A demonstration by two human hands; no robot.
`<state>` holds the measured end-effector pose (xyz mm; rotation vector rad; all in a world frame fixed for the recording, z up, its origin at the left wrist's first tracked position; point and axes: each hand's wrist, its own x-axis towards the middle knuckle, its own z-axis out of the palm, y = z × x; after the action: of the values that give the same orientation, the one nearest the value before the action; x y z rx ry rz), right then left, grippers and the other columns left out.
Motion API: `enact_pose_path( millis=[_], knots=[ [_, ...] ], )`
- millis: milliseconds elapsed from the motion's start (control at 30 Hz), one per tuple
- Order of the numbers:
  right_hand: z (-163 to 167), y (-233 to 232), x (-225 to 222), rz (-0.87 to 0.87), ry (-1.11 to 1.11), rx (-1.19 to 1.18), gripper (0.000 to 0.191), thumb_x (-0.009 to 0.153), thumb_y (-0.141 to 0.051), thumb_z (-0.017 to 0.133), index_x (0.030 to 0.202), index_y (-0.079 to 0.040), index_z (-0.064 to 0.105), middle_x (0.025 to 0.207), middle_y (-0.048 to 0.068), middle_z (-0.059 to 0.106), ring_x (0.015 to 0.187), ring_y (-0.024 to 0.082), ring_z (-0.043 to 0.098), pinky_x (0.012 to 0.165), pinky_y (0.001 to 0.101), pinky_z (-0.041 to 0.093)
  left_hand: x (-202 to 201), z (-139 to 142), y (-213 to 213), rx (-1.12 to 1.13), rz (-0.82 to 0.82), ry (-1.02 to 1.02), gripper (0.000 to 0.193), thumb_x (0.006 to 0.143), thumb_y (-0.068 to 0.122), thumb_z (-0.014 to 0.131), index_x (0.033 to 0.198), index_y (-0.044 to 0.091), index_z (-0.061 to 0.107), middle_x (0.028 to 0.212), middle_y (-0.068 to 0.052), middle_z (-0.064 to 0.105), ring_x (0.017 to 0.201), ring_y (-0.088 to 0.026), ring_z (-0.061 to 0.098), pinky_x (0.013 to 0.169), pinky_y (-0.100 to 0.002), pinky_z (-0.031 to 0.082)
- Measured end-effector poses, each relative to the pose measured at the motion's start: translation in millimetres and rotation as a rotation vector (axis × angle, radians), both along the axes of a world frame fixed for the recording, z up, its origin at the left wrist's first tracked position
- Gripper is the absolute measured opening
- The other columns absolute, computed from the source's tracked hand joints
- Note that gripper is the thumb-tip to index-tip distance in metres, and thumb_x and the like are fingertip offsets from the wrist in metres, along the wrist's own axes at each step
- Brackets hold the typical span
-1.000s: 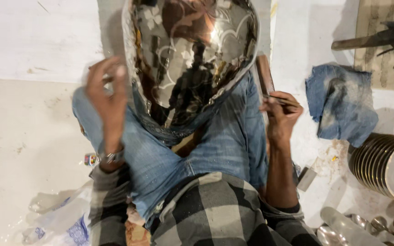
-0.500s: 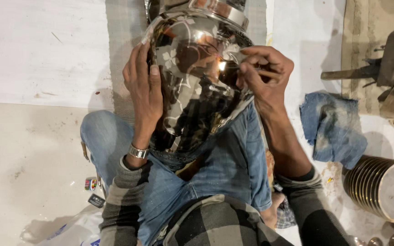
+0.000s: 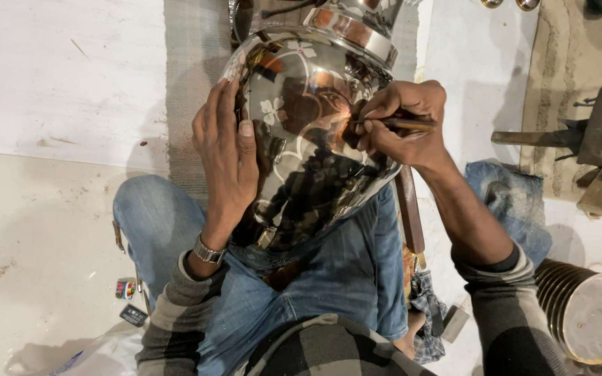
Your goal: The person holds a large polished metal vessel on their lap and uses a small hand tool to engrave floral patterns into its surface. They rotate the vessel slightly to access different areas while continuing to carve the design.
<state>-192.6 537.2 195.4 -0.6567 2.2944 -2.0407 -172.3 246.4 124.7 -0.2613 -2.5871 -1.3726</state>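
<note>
Right hand (image 3: 405, 122) fingers pinched shut around a thin engraving tool (image 3: 402, 124), tip against the shiny metal pot (image 3: 308, 139), left hand (image 3: 228, 157) fingers spread flat on its side, pot resting on the lap in blue jeans (image 3: 343, 278), stacked metal plates (image 3: 583, 310) nearby.

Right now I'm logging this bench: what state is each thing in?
Steel pot: tilted on the lap, polished, flower pattern.
Left hand: flat against the pot.
Right hand: grip shut on the engraving tool, tip at the pot.
Stacked plates: on edge.
Blue cloth: crumpled.
</note>
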Motion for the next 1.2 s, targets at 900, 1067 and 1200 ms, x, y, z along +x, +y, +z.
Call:
enact_pose_path(
  millis=[900,1067,1200],
  knots=[
    [-1.4,-21.3,-41.6,0.088,0.033,0.185,0.031,0.093,0.012,0.061,0.069,0.0,0.046,0.076,0.018,0.066,0.063,0.018,0.074,0.046,0.0228,0.061,-27.3,0.9,-17.3,-0.143,-0.3,0.134,0.063,0.113,0.055,0.029,0.162,0.016,0.041,0.17,-0.001,0.036,0.16,-0.025,0.032,0.125,-0.044,0.029],
    [12.4,-33.0,-55.9,0.175,0.02,0.238,0.03,0.093,0.009,0.059,0.069,-0.002,0.045,0.074,0.015,0.067,0.064,0.017,0.074,0.048,0.0233,0.061,-37.9,-12.6,-20.9,-0.076,-0.275,0.136,0.068,0.111,0.059,0.034,0.162,0.014,0.035,0.167,-0.006,0.043,0.158,-0.028,0.037,0.125,-0.043,0.027],
    [7.0,-22.7,-61.7,0.236,0.035,0.254,0.031,0.09,0.005,0.059,0.066,-0.005,0.042,0.073,0.014,0.067,0.063,0.016,0.074,0.047,0.0219,0.06,-39.2,-13.2,-24.3,0.085,-0.286,0.129,0.077,0.114,0.059,0.049,0.163,0.005,0.027,0.162,-0.01,0.047,0.154,-0.027,0.041,0.128,-0.042,0.025]
  ],
)
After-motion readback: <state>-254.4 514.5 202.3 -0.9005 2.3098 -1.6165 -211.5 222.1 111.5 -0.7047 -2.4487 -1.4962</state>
